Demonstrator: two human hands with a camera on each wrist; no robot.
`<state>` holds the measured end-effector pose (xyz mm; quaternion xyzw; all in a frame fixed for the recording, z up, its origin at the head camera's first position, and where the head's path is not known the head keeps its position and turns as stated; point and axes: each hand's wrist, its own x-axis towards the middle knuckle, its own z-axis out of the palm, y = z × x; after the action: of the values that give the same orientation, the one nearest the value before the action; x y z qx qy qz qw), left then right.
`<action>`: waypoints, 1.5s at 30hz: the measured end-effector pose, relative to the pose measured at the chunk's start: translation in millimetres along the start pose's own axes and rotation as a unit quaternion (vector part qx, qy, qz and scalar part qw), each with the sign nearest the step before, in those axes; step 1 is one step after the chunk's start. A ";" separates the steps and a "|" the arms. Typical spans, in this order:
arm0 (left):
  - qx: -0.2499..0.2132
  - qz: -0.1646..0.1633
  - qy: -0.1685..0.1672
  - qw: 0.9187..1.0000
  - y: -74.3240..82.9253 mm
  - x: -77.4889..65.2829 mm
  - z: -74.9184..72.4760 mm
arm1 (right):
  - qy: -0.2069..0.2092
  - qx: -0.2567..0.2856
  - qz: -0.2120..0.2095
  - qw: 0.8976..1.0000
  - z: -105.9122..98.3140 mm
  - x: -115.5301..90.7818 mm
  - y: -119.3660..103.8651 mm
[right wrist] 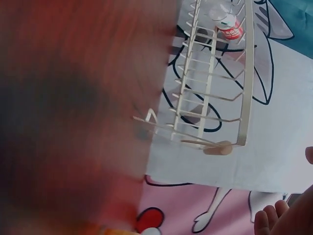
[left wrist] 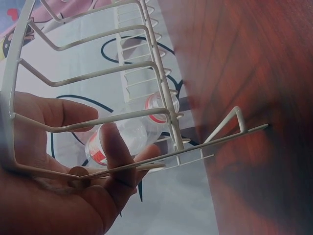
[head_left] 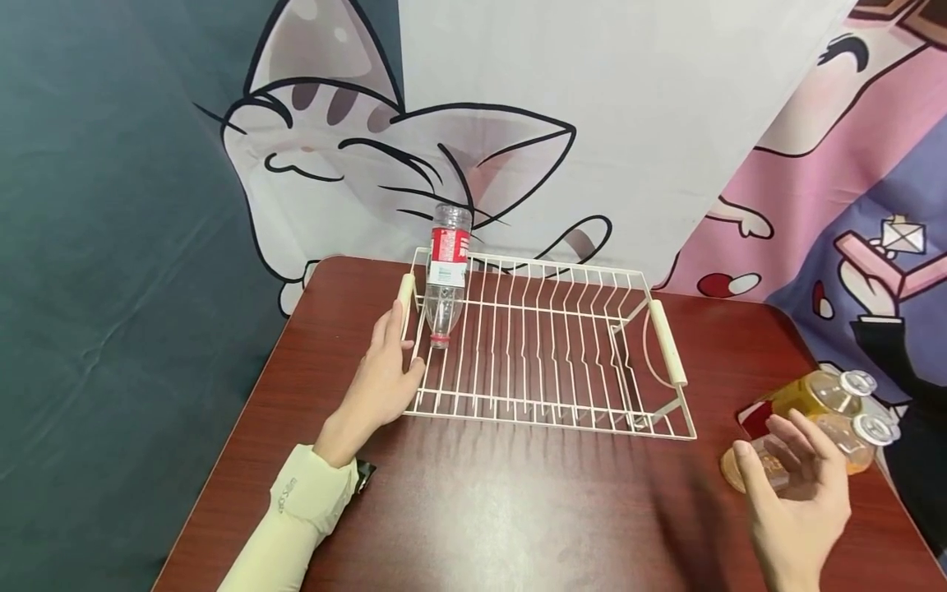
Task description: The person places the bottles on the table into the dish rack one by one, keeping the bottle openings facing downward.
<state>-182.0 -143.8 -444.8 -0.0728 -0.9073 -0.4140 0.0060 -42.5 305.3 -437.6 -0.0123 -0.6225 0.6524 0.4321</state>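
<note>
A cream wire dish rack [head_left: 551, 424] stands on the table, with a handle on each end. At its left end my left hand [head_left: 381, 374] holds the frame by the left handle [head_left: 406, 289]; in the left wrist view the fingers [left wrist: 117, 147] and thumb lie around the end wires. Inside the rack, near that hand, a clear plastic bottle [head_left: 448, 261] with a red and white label leans, its red-ringed neck toward me. My right hand [head_left: 802, 497] is off to the right, fingers loosely bent, holding nothing, in front of two capped bottles.
A bottle of yellow liquid [head_left: 805, 396] and a paler clear bottle [head_left: 851, 440] lie by the right edge of the red-brown table [head_left: 488, 501]. Behind the table hangs a cartoon-printed cloth [head_left: 629, 107], close to the rack's rear rail.
</note>
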 end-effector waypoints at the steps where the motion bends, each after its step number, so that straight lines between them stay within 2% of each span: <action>1: -0.001 0.000 0.001 1.000 0.3 -0.1 0.0 | 0.012 0.029 0.007 0.999 -2.0 -2.4 0.2; 3: -0.001 0.002 0.002 1.000 0.8 -0.1 0.1 | 0.037 0.073 0.016 0.997 -6.2 -8.2 1.0; 6: 0.000 0.003 0.000 1.000 1.5 -0.1 0.2 | 0.076 0.071 0.022 0.994 -11.7 -18.2 1.2; 9: 0.000 0.002 -0.002 1.000 1.8 0.4 0.2 | 0.107 0.050 0.029 0.993 -17.8 -28.3 2.1; 11: -0.001 0.000 -0.003 1.000 2.0 0.4 -0.3 | 0.128 0.015 0.046 0.991 -21.8 -33.9 2.0; 16: -0.003 -0.002 -0.001 1.000 1.0 0.1 -1.2 | 0.173 -0.066 0.095 0.978 -29.2 -41.8 0.6; 18: -0.003 -0.002 0.001 1.000 0.1 0.1 -1.6 | 0.184 -0.072 0.106 0.974 -32.3 -43.3 0.8; 23: -0.001 0.004 0.004 1.000 -0.7 -0.1 -1.3 | 0.202 -0.107 0.124 0.966 -42.5 -43.8 2.7; 31: 0.000 -0.002 -0.001 1.000 -0.3 0.4 0.1 | 0.212 -0.230 0.178 0.933 -60.0 -37.0 11.1; 39: -0.001 -0.005 -0.006 1.000 1.2 0.6 -1.5 | 0.217 -0.237 0.207 0.924 -68.2 -25.3 20.2; 45: -0.001 -0.003 -0.003 1.000 0.3 -0.5 -1.8 | 0.218 -0.216 0.236 0.922 -67.8 -12.9 21.7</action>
<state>-181.6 -145.0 -443.4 -0.0716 -0.9072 -0.4145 0.0018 -8.7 355.4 -477.4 -0.3941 -0.6179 0.5662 0.3772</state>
